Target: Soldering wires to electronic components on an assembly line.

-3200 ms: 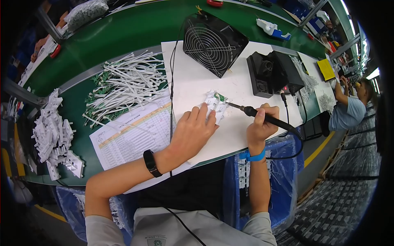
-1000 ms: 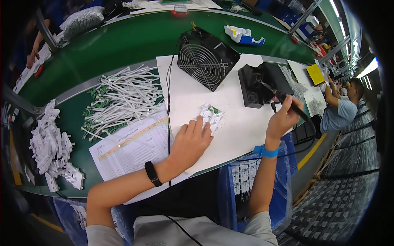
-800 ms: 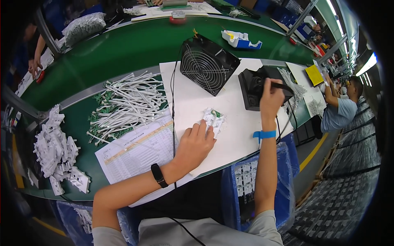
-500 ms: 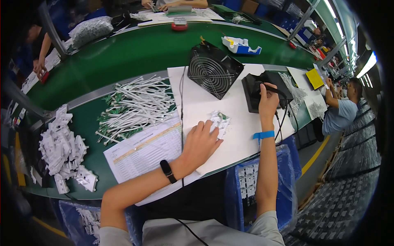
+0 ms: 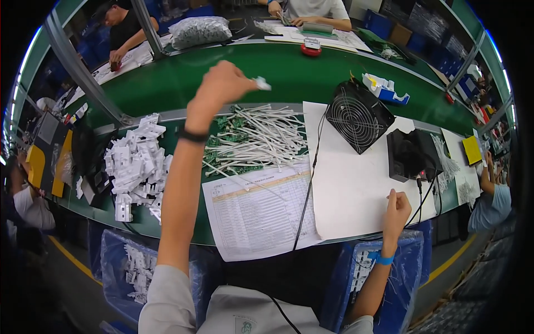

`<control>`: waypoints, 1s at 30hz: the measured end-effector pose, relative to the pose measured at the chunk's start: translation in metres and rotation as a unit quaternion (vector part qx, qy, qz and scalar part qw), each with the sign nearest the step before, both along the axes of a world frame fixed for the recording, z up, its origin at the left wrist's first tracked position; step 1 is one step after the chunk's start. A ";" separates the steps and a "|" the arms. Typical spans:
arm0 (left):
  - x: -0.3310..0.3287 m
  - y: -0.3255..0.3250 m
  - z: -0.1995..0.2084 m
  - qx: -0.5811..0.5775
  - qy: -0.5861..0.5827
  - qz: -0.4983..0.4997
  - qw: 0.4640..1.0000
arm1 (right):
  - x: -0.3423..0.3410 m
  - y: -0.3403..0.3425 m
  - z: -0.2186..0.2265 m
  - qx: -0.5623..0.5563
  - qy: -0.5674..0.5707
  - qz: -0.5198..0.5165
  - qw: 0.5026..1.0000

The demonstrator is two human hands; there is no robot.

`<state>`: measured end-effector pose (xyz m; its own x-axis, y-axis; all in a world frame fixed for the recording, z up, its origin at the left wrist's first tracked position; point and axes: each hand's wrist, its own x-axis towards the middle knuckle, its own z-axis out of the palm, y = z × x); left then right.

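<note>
Your left hand [image 5: 219, 83] is raised and reaches out over the green belt [image 5: 150, 86], past the near edge of the belt and beyond the heap of wires. Its thumb and fingers pinch a small white piece [image 5: 263, 84], which sticks out to the right of your fingertips, up over the belt. The piece is blurred, so its exact shape is hard to make out. A black band [image 5: 192, 136] circles that wrist.

Your right hand [image 5: 396, 212] is well apart from the left, over the right part of the white board [image 5: 347, 200], near the table's front edge. Its fingers are curled into a loose fist, and a blue strap [image 5: 382, 259] is around the wrist below it.

Below your left hand lies the heap of white wires [image 5: 264, 133] with small green boards at their ends. To its left is a pile of white plastic parts [image 5: 136, 161]. A printed sheet [image 5: 253, 214] lies in front of the wires, with a black cord [image 5: 308, 200] running between it and the white board. The black fan [image 5: 356, 114] stands at the back of the board, and a black stand [image 5: 406, 156] sits to the right of it, beyond your right hand.
</note>
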<state>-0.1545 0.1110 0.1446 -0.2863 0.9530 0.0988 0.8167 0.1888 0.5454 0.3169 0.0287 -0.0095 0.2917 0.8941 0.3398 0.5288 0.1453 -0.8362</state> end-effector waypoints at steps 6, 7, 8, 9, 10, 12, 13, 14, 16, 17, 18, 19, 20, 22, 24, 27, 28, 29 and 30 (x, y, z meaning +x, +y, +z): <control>-0.169 0.106 -0.151 0.182 0.153 0.163 0.958 | -0.086 -0.009 0.018 -0.040 -0.006 0.132 0.990; -0.157 0.111 -0.164 0.148 0.124 0.182 0.964 | -0.099 -0.012 0.023 -0.043 -0.011 0.151 0.987; -0.143 0.109 -0.170 0.115 0.097 0.202 0.968 | -0.110 -0.015 0.029 -0.041 -0.038 0.167 0.984; -0.147 0.103 -0.165 0.036 0.084 0.191 0.977 | -0.127 -0.015 0.035 -0.038 -0.031 0.200 0.979; -0.147 0.095 -0.152 -0.054 0.109 0.147 0.982 | -0.145 -0.014 0.040 -0.036 -0.023 0.230 0.972; -0.161 0.068 -0.123 -0.176 0.154 0.098 0.967 | -0.192 -0.005 0.066 -0.031 -0.029 0.307 0.951; -0.173 0.051 -0.112 -0.177 0.157 0.109 0.966 | -0.220 0.005 0.074 -0.012 -0.040 0.338 0.940; -0.186 0.031 -0.100 -0.177 0.184 0.089 0.963 | -0.251 0.017 0.079 0.008 -0.050 0.372 0.927; -0.210 -0.008 -0.076 -0.166 0.236 0.045 0.956 | -0.310 0.042 0.081 0.054 -0.101 0.419 0.901; -0.207 -0.022 -0.064 -0.149 0.235 0.024 0.960 | -0.329 0.059 0.070 0.107 -0.153 0.408 0.894; -0.206 -0.043 -0.053 -0.135 0.236 0.008 0.962 | -0.348 0.076 0.056 0.159 -0.199 0.398 0.881; -0.207 -0.068 -0.042 -0.135 0.246 -0.003 0.960 | -0.366 0.090 0.050 0.172 -0.272 0.369 0.872; -0.207 -0.094 -0.033 -0.142 0.244 -0.012 0.959 | -0.381 0.103 0.045 0.184 -0.344 0.334 0.858; -0.210 -0.154 -0.023 -0.144 0.233 -0.026 0.961 | -0.405 0.120 0.027 0.174 -0.360 0.308 0.863; -0.184 -0.202 0.006 -0.257 0.217 -0.015 0.942 | -0.413 0.132 0.017 0.145 -0.391 0.305 0.856; -0.187 -0.259 -0.011 -0.233 0.164 -0.069 0.956 | -0.419 0.145 0.001 0.164 -0.430 0.312 0.831; -0.188 -0.272 -0.019 -0.195 0.164 -0.068 0.964 | -0.420 0.143 0.003 0.187 -0.433 0.310 0.826; -0.190 -0.278 -0.027 -0.157 0.164 -0.071 0.971 | -0.420 0.143 0.005 0.185 -0.434 0.312 0.825; -0.193 -0.283 -0.031 -0.126 0.144 -0.063 0.979 | -0.421 0.141 0.012 0.201 -0.408 0.316 0.832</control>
<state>-0.3477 -0.1719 0.1132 -0.1602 0.9835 -0.0840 0.9554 0.1759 0.2371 -0.1044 0.1701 0.0021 -0.6690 0.5469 0.5032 0.6084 0.7920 -0.0519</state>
